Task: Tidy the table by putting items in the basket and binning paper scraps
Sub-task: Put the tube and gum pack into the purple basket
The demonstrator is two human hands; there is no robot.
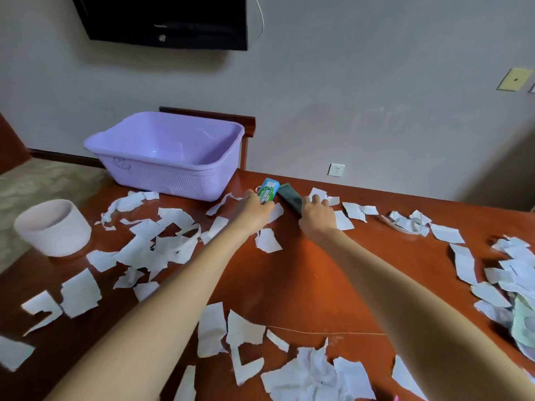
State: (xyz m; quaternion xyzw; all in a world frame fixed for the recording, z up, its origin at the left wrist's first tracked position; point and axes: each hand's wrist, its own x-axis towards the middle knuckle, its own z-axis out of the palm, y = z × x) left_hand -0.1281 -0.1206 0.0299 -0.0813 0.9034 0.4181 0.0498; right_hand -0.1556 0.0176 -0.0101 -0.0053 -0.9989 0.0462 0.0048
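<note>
A green and blue gum pack (267,191) lies near the table's far edge, and my left hand (253,211) is closed around its near end. Beside it on the right lies a dark grey flat item (290,198); my right hand (317,215) grips its near end. The purple basket (136,166) stands at the far left of the table, with nothing visible inside. A pale round bin (53,228) sits at the left edge. Torn white paper scraps (162,241) are strewn over the red-brown table (304,273).
More scraps lie along the front edge (312,371) and in a heap at the right (512,273), with a pale green sheet (524,322) among them. A wooden chair back (249,125) stands behind the basket. A wall lies just beyond the far edge.
</note>
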